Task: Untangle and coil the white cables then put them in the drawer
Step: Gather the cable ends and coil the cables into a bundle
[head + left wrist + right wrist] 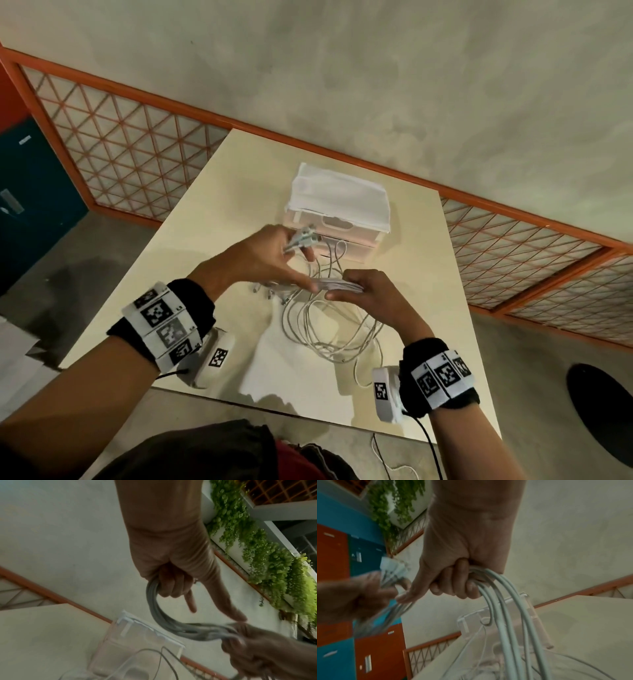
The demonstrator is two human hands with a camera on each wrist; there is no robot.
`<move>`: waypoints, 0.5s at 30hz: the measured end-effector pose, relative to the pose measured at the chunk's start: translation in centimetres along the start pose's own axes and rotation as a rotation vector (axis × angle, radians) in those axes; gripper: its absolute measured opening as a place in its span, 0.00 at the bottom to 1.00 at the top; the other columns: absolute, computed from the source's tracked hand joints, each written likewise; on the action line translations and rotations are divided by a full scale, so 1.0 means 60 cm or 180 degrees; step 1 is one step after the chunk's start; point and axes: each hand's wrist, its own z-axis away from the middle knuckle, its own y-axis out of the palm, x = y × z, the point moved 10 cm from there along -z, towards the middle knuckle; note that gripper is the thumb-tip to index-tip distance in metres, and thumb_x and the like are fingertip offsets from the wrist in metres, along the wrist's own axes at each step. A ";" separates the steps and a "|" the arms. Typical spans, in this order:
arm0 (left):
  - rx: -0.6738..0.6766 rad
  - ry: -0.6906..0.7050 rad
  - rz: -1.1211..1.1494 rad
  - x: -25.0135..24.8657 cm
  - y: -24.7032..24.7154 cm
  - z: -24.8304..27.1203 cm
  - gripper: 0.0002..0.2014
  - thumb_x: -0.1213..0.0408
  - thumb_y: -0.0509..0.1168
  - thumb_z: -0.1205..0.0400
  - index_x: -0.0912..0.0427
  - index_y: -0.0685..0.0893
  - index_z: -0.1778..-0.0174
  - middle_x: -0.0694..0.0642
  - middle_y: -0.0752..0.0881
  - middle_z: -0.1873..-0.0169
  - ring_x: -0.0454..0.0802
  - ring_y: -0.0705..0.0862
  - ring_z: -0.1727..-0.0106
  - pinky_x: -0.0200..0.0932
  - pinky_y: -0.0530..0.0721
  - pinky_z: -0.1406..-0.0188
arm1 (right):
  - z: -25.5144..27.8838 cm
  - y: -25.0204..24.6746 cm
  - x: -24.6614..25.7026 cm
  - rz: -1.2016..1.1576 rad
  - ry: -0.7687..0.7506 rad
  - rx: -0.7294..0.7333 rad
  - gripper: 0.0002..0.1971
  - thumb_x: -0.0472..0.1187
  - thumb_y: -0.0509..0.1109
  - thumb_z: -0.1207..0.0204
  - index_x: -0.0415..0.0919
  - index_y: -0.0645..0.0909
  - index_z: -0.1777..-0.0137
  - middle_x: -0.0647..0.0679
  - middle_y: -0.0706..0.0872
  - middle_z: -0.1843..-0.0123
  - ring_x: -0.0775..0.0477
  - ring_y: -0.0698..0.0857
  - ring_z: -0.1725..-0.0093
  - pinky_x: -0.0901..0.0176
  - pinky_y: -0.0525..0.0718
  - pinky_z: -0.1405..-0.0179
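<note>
Head view, cables: the white cables (329,329) hang as long loops from both hands over the table (212,219), their lower turns near or on the tabletop; which, I cannot tell.
Head view, left hand: the left hand (263,260) is raised, fingers curled round a bunch of plug ends, forefinger reaching toward the right hand.
Head view, right hand: the right hand (370,291) pinches a flat bundle of strands between thumb and curled fingers.
Head view, drawer: the drawer unit (339,209) stands just beyond the hands, toward the table's far edge; its drawers look closed.
Left wrist view, grip: the left hand (173,563) curls three fingers round a thick bunch of cables (164,620), forefinger straight; the bunch arcs across into the right hand (257,649).
Right wrist view, grip: the right hand (460,563) is clenched on the cables (501,609), which drop in several loops in front of the drawer unit (505,616).
Key relation: the short span of cable between the two hands runs left to right, parallel to the drawer front, with the slack hanging below; the left hand sits nearer the drawer.
Judgement: coiling is under way, and a drawer must be opened before stowing.
</note>
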 end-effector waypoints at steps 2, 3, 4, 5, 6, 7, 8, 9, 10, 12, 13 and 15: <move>0.0252 -0.0265 -0.0241 0.022 0.029 -0.007 0.23 0.56 0.84 0.40 0.54 0.85 0.53 0.42 0.80 0.79 0.37 0.74 0.79 0.29 0.73 0.77 | -0.003 -0.006 0.014 0.0021 -0.0096 0.0007 0.18 0.46 0.80 0.33 0.55 0.75 0.78 0.59 0.71 0.80 0.61 0.66 0.74 0.69 0.62 0.74; 0.0293 -0.0283 -0.0446 0.027 0.038 -0.012 0.19 0.56 0.83 0.38 0.54 0.85 0.57 0.42 0.80 0.78 0.34 0.75 0.79 0.27 0.73 0.76 | -0.004 -0.009 0.020 0.0042 -0.0123 0.0007 0.18 0.46 0.80 0.34 0.54 0.76 0.78 0.59 0.71 0.80 0.61 0.66 0.74 0.70 0.62 0.74; 0.0330 -0.0261 -0.0640 0.027 0.045 -0.016 0.14 0.57 0.81 0.35 0.55 0.84 0.63 0.43 0.79 0.78 0.34 0.75 0.81 0.29 0.72 0.78 | -0.005 -0.012 0.026 0.0047 -0.0136 -0.0011 0.17 0.45 0.81 0.34 0.53 0.76 0.77 0.59 0.71 0.80 0.60 0.66 0.74 0.70 0.63 0.74; 0.0335 -0.0234 -0.0778 0.025 0.048 -0.019 0.11 0.57 0.78 0.30 0.55 0.81 0.67 0.45 0.78 0.79 0.35 0.74 0.82 0.31 0.70 0.79 | -0.005 -0.017 0.029 0.0026 -0.0131 -0.0055 0.17 0.45 0.81 0.35 0.51 0.75 0.77 0.58 0.70 0.81 0.60 0.66 0.75 0.70 0.62 0.74; 0.0268 -0.0219 -0.0805 0.023 0.044 -0.021 0.11 0.57 0.75 0.27 0.54 0.80 0.69 0.46 0.78 0.80 0.36 0.74 0.82 0.31 0.69 0.81 | -0.005 -0.023 0.027 -0.0009 -0.0098 -0.0120 0.18 0.45 0.81 0.35 0.49 0.74 0.76 0.58 0.69 0.81 0.59 0.65 0.75 0.69 0.62 0.75; 0.0138 -0.0179 -0.0673 0.018 0.034 -0.021 0.11 0.57 0.73 0.25 0.52 0.81 0.70 0.46 0.78 0.80 0.37 0.74 0.83 0.30 0.69 0.82 | -0.005 -0.029 0.019 -0.0065 -0.0022 -0.0178 0.18 0.46 0.81 0.34 0.45 0.74 0.76 0.57 0.67 0.81 0.59 0.64 0.76 0.68 0.62 0.75; -0.0056 -0.0093 -0.0432 0.011 0.017 -0.022 0.10 0.58 0.73 0.24 0.50 0.82 0.70 0.46 0.79 0.80 0.37 0.74 0.83 0.30 0.70 0.82 | -0.005 -0.033 0.010 -0.0146 0.0090 -0.0191 0.19 0.47 0.80 0.34 0.41 0.74 0.74 0.57 0.67 0.81 0.57 0.65 0.78 0.66 0.64 0.76; -0.0279 0.0045 -0.0172 0.002 -0.004 -0.023 0.09 0.58 0.72 0.24 0.48 0.83 0.70 0.46 0.80 0.81 0.37 0.74 0.84 0.31 0.72 0.82 | -0.005 -0.034 -0.002 -0.0221 0.0211 -0.0142 0.21 0.49 0.79 0.33 0.38 0.73 0.73 0.53 0.69 0.81 0.54 0.67 0.81 0.65 0.67 0.77; -0.0513 0.0155 0.0074 -0.006 -0.027 -0.023 0.08 0.59 0.72 0.24 0.47 0.83 0.69 0.46 0.80 0.83 0.38 0.73 0.84 0.34 0.72 0.82 | -0.005 -0.032 -0.014 -0.0260 0.0320 -0.0067 0.21 0.49 0.79 0.32 0.37 0.73 0.73 0.48 0.71 0.82 0.51 0.71 0.82 0.64 0.71 0.77; -0.0983 0.0285 0.0455 -0.010 -0.069 -0.023 0.08 0.61 0.73 0.25 0.50 0.84 0.69 0.44 0.78 0.87 0.37 0.69 0.85 0.34 0.69 0.83 | -0.005 -0.029 -0.037 -0.0285 0.0475 0.0007 0.21 0.48 0.78 0.31 0.40 0.71 0.75 0.45 0.74 0.82 0.51 0.76 0.83 0.64 0.73 0.77; -0.1197 0.0315 0.0517 -0.010 -0.088 -0.023 0.08 0.62 0.73 0.25 0.54 0.85 0.70 0.43 0.77 0.87 0.36 0.69 0.85 0.33 0.68 0.82 | -0.007 -0.030 -0.048 -0.0308 0.0501 -0.0011 0.21 0.46 0.77 0.30 0.41 0.71 0.76 0.46 0.76 0.82 0.52 0.76 0.83 0.64 0.73 0.77; -0.1532 0.0299 0.0501 -0.007 -0.115 -0.020 0.09 0.62 0.74 0.25 0.63 0.87 0.66 0.46 0.80 0.81 0.37 0.72 0.80 0.31 0.69 0.80 | -0.011 -0.034 -0.067 -0.0464 0.0492 -0.0082 0.19 0.44 0.78 0.30 0.45 0.74 0.77 0.46 0.79 0.80 0.52 0.77 0.80 0.61 0.75 0.72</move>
